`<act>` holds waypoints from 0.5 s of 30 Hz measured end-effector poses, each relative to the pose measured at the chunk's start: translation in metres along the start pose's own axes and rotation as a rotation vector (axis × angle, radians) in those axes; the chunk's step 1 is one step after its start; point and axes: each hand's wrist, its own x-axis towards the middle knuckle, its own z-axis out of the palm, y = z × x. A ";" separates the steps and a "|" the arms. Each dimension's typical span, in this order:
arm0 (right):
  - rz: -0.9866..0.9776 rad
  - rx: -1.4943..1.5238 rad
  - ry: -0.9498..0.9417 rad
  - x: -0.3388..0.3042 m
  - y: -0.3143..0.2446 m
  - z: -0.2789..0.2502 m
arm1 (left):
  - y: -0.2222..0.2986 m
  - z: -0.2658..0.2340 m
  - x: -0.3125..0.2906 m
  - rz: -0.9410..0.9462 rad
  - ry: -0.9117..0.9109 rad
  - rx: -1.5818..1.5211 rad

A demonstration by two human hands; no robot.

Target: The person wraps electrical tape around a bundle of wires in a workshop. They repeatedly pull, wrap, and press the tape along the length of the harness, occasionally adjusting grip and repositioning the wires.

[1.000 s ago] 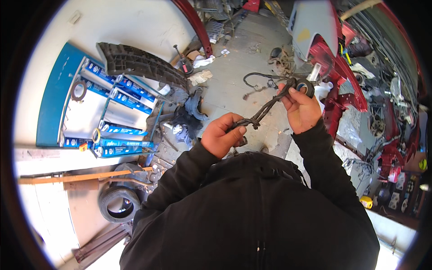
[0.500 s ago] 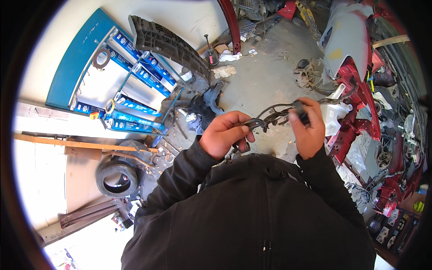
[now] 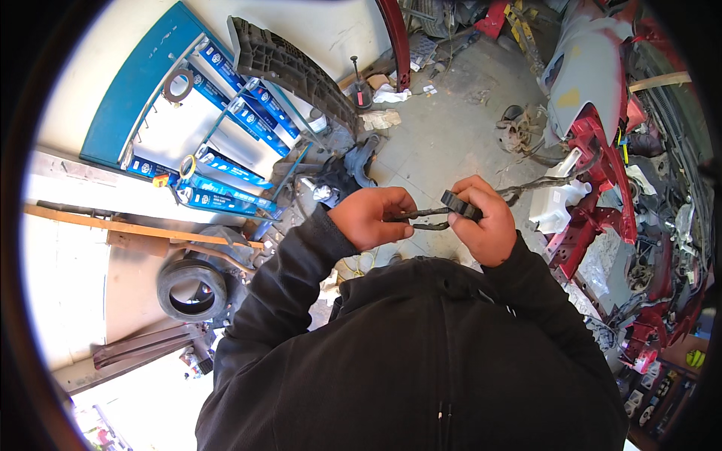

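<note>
A dark wiring harness (image 3: pixel 526 186) stretches between my hands and runs off right toward the red car body. With closed fingers my left hand (image 3: pixel 372 218) pinches one part of it, where two strands lie slightly apart. My right hand (image 3: pixel 485 219) grips a black roll of tape (image 3: pixel 460 204), held right against the strands. The fingers partly cover both the roll and the wires. Whether a strip of tape is stuck to the wires is too small to tell.
To the right stands a stripped red car body (image 3: pixel 590 214) with a grey fender (image 3: pixel 583 83) and a white plastic reservoir (image 3: pixel 553 204). A teal rack (image 3: pixel 135 90) with blue boxes is at left, above a tyre (image 3: pixel 192 289). A black bumper part (image 3: pixel 293 68) leans on the wall.
My right hand has moved left and down with the tape roll, nearer my left hand. The left hand has turned, and the bunched wires between the hands are now straighter.
</note>
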 end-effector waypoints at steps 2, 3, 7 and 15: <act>0.048 0.056 -0.063 -0.001 0.001 -0.003 | 0.006 -0.008 -0.001 0.077 0.002 0.266; 0.129 0.071 -0.114 -0.001 0.001 -0.006 | 0.009 -0.012 -0.001 0.160 0.028 0.339; 0.426 0.124 -0.395 0.004 0.003 -0.020 | 0.023 -0.018 -0.001 0.216 0.046 0.509; 0.232 0.292 -0.274 0.010 0.028 -0.035 | 0.026 -0.030 -0.019 0.196 0.233 0.272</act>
